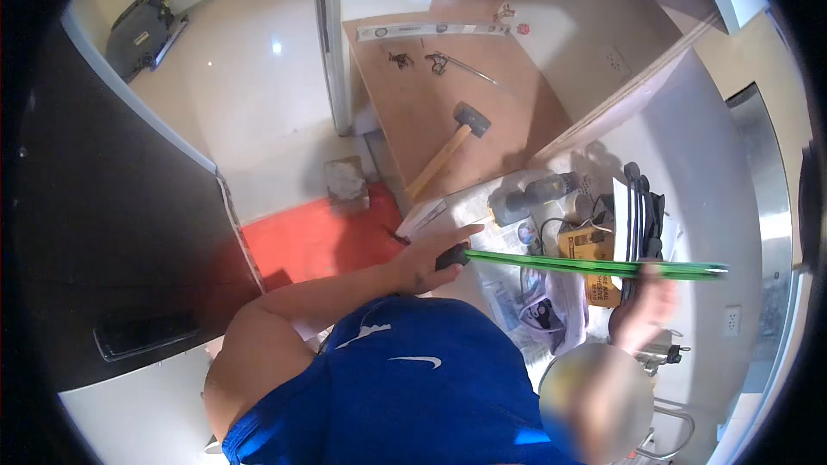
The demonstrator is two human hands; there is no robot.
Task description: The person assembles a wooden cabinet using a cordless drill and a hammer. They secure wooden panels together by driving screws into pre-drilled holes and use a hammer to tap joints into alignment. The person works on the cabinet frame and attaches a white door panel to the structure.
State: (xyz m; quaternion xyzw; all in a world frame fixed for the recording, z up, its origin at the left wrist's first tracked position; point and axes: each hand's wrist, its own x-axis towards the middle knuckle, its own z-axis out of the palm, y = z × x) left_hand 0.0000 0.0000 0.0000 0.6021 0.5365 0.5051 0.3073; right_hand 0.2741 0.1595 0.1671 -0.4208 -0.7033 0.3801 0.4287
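A long, thin green tool with a black end (551,263) stretches level in front of my body; its exact kind I cannot make out. My left hand (424,264) is closed round the black end, with one finger pointing outward. Near the far right end, my right hand (648,306) grips the green length from below, its fingers slightly smeared by motion. Under the tool sit a yellow-brown box (594,250) and a pale lilac bag (568,314). Part of my right forearm is blurred out.
Ahead, a brown wooden board (517,103) bears a hammer (461,138) with a wooden handle, a spirit level (435,30) and small metal pieces. A grey block (347,182) stands by a red mat (301,232). Bottles (525,198) and black-handled tools (637,207) crowd the right.
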